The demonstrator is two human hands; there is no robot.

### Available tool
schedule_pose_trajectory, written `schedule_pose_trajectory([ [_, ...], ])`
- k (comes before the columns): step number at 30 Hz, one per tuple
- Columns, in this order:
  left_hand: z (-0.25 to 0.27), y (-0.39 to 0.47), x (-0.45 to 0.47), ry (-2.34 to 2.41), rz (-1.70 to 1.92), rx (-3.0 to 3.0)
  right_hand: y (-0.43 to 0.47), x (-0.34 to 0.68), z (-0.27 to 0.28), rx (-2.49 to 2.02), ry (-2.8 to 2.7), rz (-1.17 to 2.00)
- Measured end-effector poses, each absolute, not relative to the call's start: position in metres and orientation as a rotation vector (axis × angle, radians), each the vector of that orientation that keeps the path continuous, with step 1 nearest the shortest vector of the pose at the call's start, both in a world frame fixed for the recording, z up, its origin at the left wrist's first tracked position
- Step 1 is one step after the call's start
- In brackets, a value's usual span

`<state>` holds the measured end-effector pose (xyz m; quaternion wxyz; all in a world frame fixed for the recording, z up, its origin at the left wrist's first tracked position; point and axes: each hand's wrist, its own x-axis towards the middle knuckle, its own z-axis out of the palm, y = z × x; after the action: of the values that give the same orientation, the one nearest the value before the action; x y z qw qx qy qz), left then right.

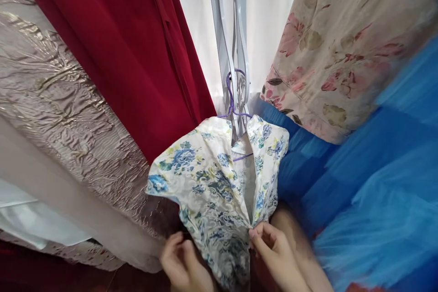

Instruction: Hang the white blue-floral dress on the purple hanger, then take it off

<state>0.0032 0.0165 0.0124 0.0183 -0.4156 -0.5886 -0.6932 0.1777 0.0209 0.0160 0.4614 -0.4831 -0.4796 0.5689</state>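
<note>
A white cap-sleeved floral garment [205,178] with blue, green and yellow flowers hangs on a thin purple hanger [230,89]. Its long front slit gapes from the collar downward, showing the pale inside. At the bottom of that slit my right hand [277,251] is closed, thumb and forefinger pinching the meeting edges. Whether a zip or a button lies under the fingertips cannot be seen. My left hand [185,262] is beside the garment's left edge, its fingers loosely bent and apart, with nothing visible in them. The garment's lower part runs out of view.
Glossy white-grey straps or rails [224,23] hang behind the hanger. Dark red cloth [112,41] and a textured metallic fabric [65,82] hang left. To the right are a beige floral cloth [338,54] and blue tulle [369,196]. White curtain [270,18] covers the back.
</note>
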Motion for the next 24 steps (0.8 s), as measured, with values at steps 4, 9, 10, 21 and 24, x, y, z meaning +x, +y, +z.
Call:
schedule_pose_trajectory([
  [4,-0.018,0.002,0.049,-1.928,-2.093,-1.654,0.015,0.174,0.030,-1.174,-1.318,1.399],
  [9,-0.021,0.006,0.074,-2.037,-2.248,-1.771,0.014,0.175,0.044,-1.099,-1.395,1.459],
  [10,-0.019,0.007,0.074,-2.016,-2.283,-1.816,0.017,0.176,0.046,-1.106,-1.377,1.434],
  [21,-0.012,-0.001,0.073,-1.954,-2.434,-1.746,0.066,0.191,0.112,-1.176,-1.577,1.263],
  [24,-0.004,-0.002,0.070,-1.922,-2.381,-1.792,0.044,0.196,0.082,-1.256,-1.586,1.271],
])
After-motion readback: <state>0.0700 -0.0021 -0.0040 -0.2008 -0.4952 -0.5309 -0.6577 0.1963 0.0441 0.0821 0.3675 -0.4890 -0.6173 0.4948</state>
